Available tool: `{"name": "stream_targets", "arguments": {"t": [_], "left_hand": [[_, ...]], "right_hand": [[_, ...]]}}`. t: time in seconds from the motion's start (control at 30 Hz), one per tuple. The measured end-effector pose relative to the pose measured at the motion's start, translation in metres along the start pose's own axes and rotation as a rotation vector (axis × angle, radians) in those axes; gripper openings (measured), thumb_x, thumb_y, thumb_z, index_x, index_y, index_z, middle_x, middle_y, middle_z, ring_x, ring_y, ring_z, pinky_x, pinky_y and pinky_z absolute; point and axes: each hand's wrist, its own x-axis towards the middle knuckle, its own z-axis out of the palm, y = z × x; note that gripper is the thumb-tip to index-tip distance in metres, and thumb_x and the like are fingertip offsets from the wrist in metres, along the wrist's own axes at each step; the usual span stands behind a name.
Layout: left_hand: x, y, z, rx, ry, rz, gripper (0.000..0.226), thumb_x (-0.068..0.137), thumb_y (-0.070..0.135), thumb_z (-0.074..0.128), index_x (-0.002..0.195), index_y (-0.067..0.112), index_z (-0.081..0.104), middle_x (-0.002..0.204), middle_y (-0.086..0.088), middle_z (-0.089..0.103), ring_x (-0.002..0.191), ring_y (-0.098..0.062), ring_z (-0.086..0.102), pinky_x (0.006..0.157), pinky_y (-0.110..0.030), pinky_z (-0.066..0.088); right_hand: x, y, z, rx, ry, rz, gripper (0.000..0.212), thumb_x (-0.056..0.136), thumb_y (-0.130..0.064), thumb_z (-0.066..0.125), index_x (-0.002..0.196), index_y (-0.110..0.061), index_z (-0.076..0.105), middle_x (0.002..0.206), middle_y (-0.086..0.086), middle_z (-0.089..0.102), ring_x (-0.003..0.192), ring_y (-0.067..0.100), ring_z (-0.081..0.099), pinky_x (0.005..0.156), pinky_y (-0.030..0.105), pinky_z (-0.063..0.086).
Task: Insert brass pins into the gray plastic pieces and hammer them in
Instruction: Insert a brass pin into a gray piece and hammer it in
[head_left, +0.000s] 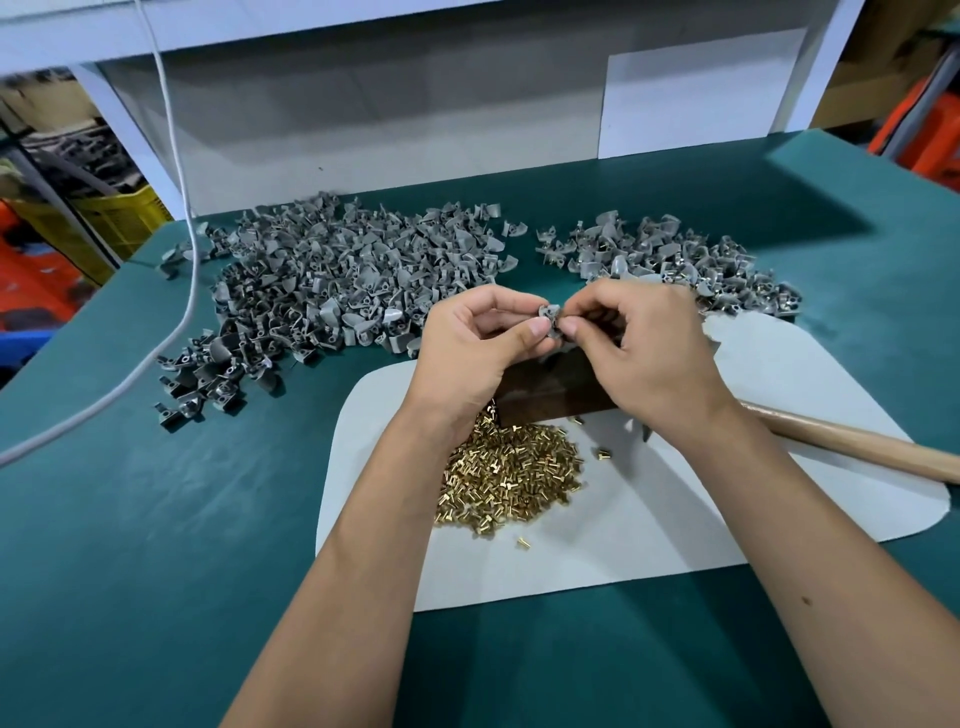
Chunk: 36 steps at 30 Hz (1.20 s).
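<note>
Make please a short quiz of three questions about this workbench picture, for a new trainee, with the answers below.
1. True or false: the wooden hammer handle is held in the right hand.
2. Which pile lies nearest to the person? A) the big gray pile B) the small gray pile C) the brass pins
3. Fill in: the brass pins lie on a ___ sheet over the green table.

Key
1. False: the handle lies on the sheet; both the right hand and the left hand hold one gray piece between the fingertips.
2. C
3. white
</note>
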Motion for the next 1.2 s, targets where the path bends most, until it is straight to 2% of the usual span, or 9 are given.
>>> {"name": "stream_targets", "arguments": {"t": [0.3,0.47,0.53,0.67,0.83,0.93,1.07,1.2], "left_hand": [[-0.001,0.000,0.001,-0.030,0.026,-0.008,0.015,0.082,-0.013,0.074,0.092,-0.003,0.070,0.081,-0.016,0.075,0.070,-0.020,0.074,0.075,-0.027,0.063],[-0.002,0.000,0.004,-0.032,0.047,0.000,0.015,0.082,-0.014,0.073,0.090,-0.002,0.069,0.076,-0.012,0.075,0.069,-0.018,0.073,0.073,-0.025,0.062],[-0.002,-0.001,0.005,-0.024,0.051,0.006,0.015,0.083,-0.014,0.073,0.088,-0.001,0.069,0.075,-0.011,0.075,0.068,-0.017,0.073,0.072,-0.024,0.062],[-0.001,-0.002,0.005,-0.020,0.053,0.005,0.015,0.083,-0.013,0.073,0.088,0.000,0.069,0.075,-0.010,0.074,0.068,-0.016,0.072,0.071,-0.023,0.061],[-0.001,0.001,0.003,-0.069,0.055,-0.037,0.009,0.088,-0.007,0.072,0.094,-0.001,0.072,0.083,-0.015,0.075,0.072,-0.020,0.074,0.075,-0.025,0.062],[0.000,0.002,0.001,-0.100,0.044,-0.050,0.007,0.090,-0.004,0.070,0.096,-0.002,0.072,0.082,-0.014,0.074,0.071,-0.021,0.073,0.073,-0.024,0.061],[-0.001,0.004,0.000,-0.102,0.025,-0.065,0.005,0.091,-0.002,0.069,0.094,-0.001,0.073,0.082,-0.012,0.074,0.074,-0.020,0.073,0.071,-0.023,0.060],[-0.001,0.005,0.001,-0.095,0.021,-0.071,0.008,0.094,0.004,0.068,0.091,0.001,0.075,0.080,-0.009,0.074,0.074,-0.018,0.073,0.070,-0.023,0.060]], "right_hand": [[-0.003,-0.003,0.007,-0.014,0.038,0.020,0.007,0.087,-0.007,0.073,0.090,-0.012,0.076,0.079,-0.008,0.068,0.074,0.006,0.060,0.075,0.002,0.040],[-0.004,-0.006,0.012,-0.046,0.076,0.016,0.006,0.087,-0.007,0.071,0.090,-0.011,0.075,0.082,-0.002,0.072,0.076,0.013,0.063,0.076,0.023,0.051],[-0.005,-0.007,0.012,-0.057,0.085,0.016,0.006,0.088,-0.007,0.070,0.089,-0.010,0.074,0.081,-0.001,0.072,0.075,0.014,0.063,0.075,0.026,0.052],[-0.005,-0.007,0.014,-0.053,0.093,0.021,0.005,0.088,-0.007,0.070,0.089,-0.010,0.074,0.081,-0.001,0.071,0.075,0.013,0.063,0.074,0.022,0.051],[-0.002,-0.003,0.007,-0.006,0.038,-0.039,0.009,0.090,-0.006,0.070,0.095,-0.009,0.077,0.086,-0.002,0.073,0.079,0.009,0.063,0.077,0.007,0.044],[-0.001,0.000,0.000,-0.005,0.035,-0.100,0.011,0.090,-0.005,0.071,0.098,-0.009,0.078,0.090,-0.001,0.074,0.084,0.010,0.066,0.082,0.013,0.047],[-0.002,0.001,-0.002,-0.005,0.095,-0.184,0.008,0.088,-0.006,0.075,0.095,-0.009,0.078,0.090,0.000,0.074,0.083,0.012,0.066,0.081,0.024,0.053],[-0.002,0.003,0.000,0.000,0.081,-0.192,0.007,0.088,-0.005,0.074,0.094,-0.009,0.076,0.089,-0.001,0.070,0.084,0.014,0.063,0.080,0.025,0.051]]}}
